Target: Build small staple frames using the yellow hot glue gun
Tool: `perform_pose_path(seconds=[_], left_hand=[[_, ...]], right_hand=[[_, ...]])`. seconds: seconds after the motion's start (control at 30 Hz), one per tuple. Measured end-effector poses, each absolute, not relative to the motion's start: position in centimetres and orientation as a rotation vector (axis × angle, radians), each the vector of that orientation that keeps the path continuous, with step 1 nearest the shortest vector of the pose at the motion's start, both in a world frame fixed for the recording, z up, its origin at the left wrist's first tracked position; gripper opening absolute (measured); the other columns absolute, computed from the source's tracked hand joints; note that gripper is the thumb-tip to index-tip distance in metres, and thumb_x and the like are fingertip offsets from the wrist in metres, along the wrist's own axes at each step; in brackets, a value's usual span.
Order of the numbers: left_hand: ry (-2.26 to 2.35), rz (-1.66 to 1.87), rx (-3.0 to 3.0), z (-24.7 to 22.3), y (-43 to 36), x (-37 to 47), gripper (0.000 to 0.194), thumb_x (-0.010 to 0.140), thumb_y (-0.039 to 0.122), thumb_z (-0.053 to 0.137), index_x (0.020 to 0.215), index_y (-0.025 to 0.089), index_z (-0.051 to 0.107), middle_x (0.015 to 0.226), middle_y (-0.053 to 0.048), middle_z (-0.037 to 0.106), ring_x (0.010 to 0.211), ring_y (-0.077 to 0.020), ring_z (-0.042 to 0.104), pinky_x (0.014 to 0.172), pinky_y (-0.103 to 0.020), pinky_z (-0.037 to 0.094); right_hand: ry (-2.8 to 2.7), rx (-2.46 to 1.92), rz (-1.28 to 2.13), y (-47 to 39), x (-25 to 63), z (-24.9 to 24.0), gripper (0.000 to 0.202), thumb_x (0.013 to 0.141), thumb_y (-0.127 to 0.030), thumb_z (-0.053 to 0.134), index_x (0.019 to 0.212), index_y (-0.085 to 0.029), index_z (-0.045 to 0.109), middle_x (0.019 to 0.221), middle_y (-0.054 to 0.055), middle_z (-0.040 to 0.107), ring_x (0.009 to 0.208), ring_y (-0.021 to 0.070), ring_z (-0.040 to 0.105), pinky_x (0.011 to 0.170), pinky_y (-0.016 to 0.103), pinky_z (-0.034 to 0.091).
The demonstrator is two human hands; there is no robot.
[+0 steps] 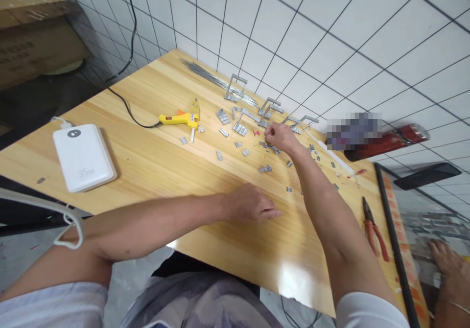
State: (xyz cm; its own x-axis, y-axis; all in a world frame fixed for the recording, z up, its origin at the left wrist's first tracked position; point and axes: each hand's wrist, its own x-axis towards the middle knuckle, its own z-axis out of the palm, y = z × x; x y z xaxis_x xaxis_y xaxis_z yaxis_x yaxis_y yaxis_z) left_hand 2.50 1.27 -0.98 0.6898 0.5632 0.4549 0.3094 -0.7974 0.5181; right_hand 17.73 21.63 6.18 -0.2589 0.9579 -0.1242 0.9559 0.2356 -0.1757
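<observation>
Faint marks on the power bank [83, 155] and cardboard box [35, 49] are unreadable.

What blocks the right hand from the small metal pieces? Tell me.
Nothing visible does. The right hand already rests among the metal pieces scattered on the table, fingertips touching some. The left hand lies apart, nearer the table's front edge.
</observation>
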Motion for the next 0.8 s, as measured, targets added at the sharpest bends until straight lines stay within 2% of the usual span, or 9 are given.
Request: perform_pose_path(seconds=[0.07,0.17,0.23,0.37,0.47,0.6,0.73,0.8], left_hand=[[0.703,0.834,2.495,-0.9,1.3,2.4,0.058,0.116,0.048,0.060,0.066,0.020,0.066,0.067,-0.003,0.075,0.063,-0.0172,0.066,0.056,-0.034,0.025],[0.718,0.785,2.483,-0.5,1.5,2.2,0.059,0.116,0.050,0.058,0.066,0.019,0.064,0.066,-0.003,0.074,0.062,-0.0164,0.065,0.057,-0.032,0.026],[0.721,0.754,2.466,-0.4,1.5,2.0,0.058,0.116,0.048,0.058,0.065,0.019,0.063,0.064,-0.002,0.072,0.060,-0.0156,0.063,0.057,-0.032,0.026],[0.680,0.753,2.411,-0.5,1.6,1.7,0.061,0.117,0.047,0.052,0.063,0.019,0.057,0.059,-0.001,0.065,0.056,-0.0145,0.057,0.057,-0.031,0.025],[0.650,0.788,2.355,-0.6,1.6,1.6,0.066,0.119,0.052,0.044,0.061,0.020,0.049,0.054,0.001,0.054,0.050,-0.0129,0.048,0.055,-0.030,0.023],[0.638,0.797,2.340,-0.5,1.7,1.4,0.068,0.120,0.053,0.040,0.061,0.020,0.043,0.052,0.003,0.045,0.049,-0.0110,0.038,0.056,-0.028,0.023],[0.645,0.806,2.377,-0.6,1.8,1.3,0.067,0.120,0.051,0.041,0.061,0.019,0.043,0.053,0.003,0.045,0.051,-0.0106,0.040,0.057,-0.027,0.024],[0.652,0.827,2.392,-0.7,1.8,1.2,0.067,0.120,0.050,0.042,0.061,0.019,0.043,0.053,0.004,0.044,0.050,-0.0103,0.040,0.056,-0.027,0.025]], right_hand=[[-2.398,-1.840,0.335,20.7,18.3,6.5,0.032,0.088,-0.010,0.060,0.109,-0.018,0.082,0.103,0.008,0.085,0.092,0.0219,0.074,0.085,0.032,0.053],[-2.289,-1.687,0.342,18.2,21.0,7.5,0.021,0.089,-0.018,0.062,0.095,-0.020,0.083,0.097,0.007,0.084,0.089,0.0226,0.073,0.087,0.035,0.053],[-2.207,-1.664,0.357,15.5,24.0,8.3,0.018,0.089,-0.026,0.067,0.093,-0.022,0.084,0.092,0.006,0.083,0.085,0.0225,0.072,0.085,0.036,0.053],[-1.969,-1.806,0.383,8.4,31.5,8.9,0.023,0.087,-0.040,0.073,0.097,-0.024,0.085,0.085,0.005,0.082,0.076,0.0213,0.070,0.076,0.035,0.051],[-1.813,-1.962,0.378,3.8,36.1,8.2,0.025,0.085,-0.045,0.075,0.094,-0.023,0.084,0.083,0.006,0.081,0.071,0.0214,0.068,0.073,0.035,0.051],[-1.738,-2.073,0.390,0.9,38.8,6.0,0.020,0.085,-0.040,0.071,0.091,-0.024,0.082,0.086,0.006,0.081,0.076,0.0232,0.071,0.077,0.037,0.053],[-1.727,-2.054,0.070,1.1,38.7,3.6,0.017,0.088,-0.030,0.062,0.089,-0.024,0.078,0.096,0.010,0.082,0.089,0.0272,0.073,0.087,0.042,0.056],[-1.749,-2.070,0.025,1.3,38.6,2.7,0.016,0.087,-0.026,0.059,0.084,-0.024,0.075,0.095,0.012,0.081,0.089,0.0284,0.072,0.088,0.043,0.056]])
